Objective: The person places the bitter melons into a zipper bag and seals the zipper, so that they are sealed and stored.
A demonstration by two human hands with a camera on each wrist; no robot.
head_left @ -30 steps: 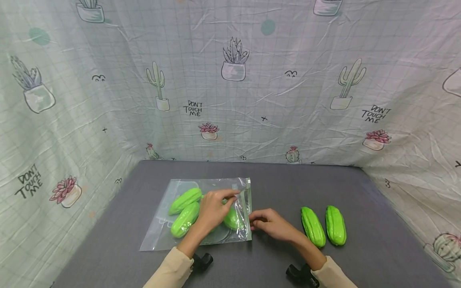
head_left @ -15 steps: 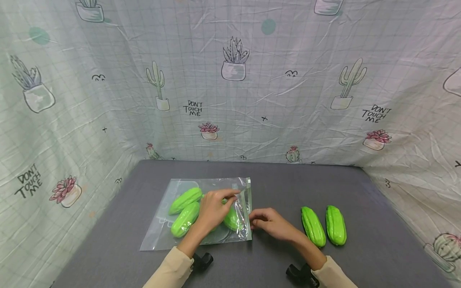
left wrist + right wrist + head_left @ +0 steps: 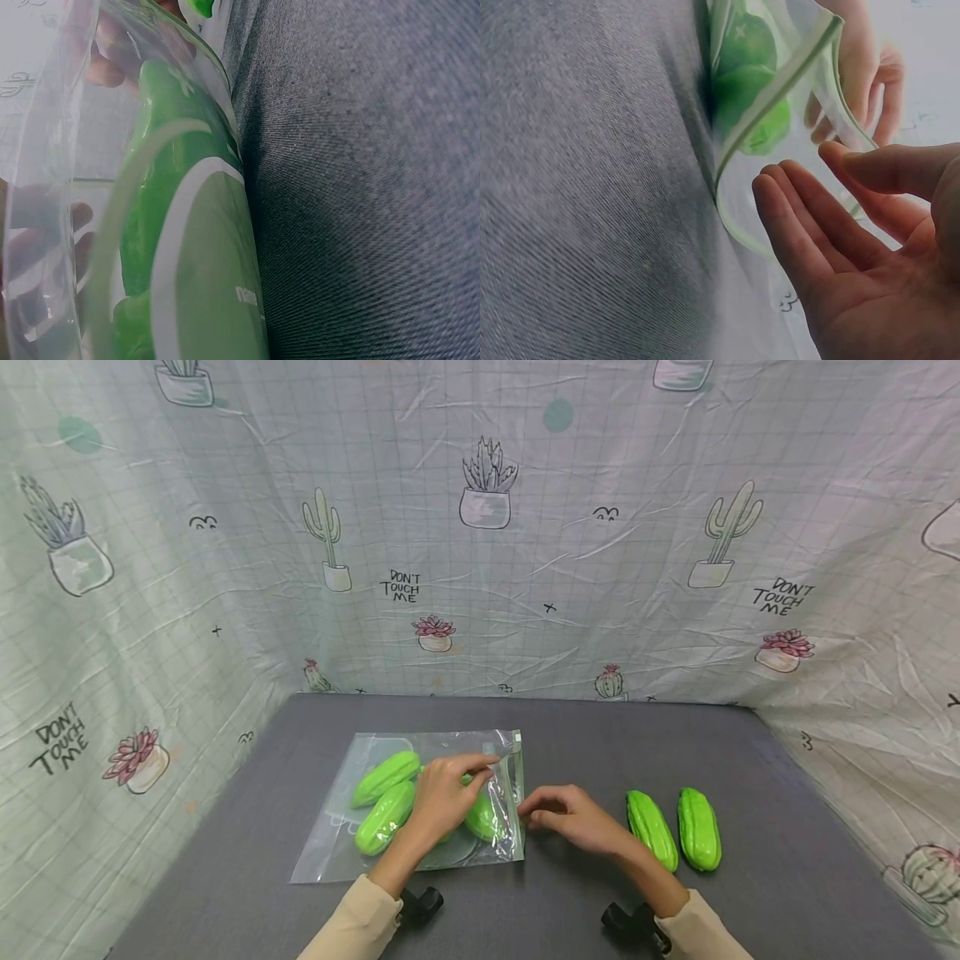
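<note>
A clear zip bag (image 3: 322, 852) with pale printing lies flat on the dark table, its mouth to the right. Several bright green ribbed bitter melons (image 3: 386, 818) are inside it, partly hidden under my left hand (image 3: 446, 789). That hand lies over the bag near the mouth and pinches its upper film. In the right wrist view the green-edged mouth (image 3: 780, 86) stands parted. My right hand (image 3: 573, 818) is just outside the mouth, its fingers extended and slightly bent with nothing in them. The left wrist view shows a melon (image 3: 154, 195) through the film.
Two more bitter melons (image 3: 652, 831) lie side by side on the table (image 3: 585, 735) to the right of my right hand. A pale curtain (image 3: 570, 568) printed with cacti encloses the table at the back and sides.
My right hand has shifted slightly up and right at the bag's mouth, its wrist moving a little to the right. The left hand, bag and melons stay as they were.
</note>
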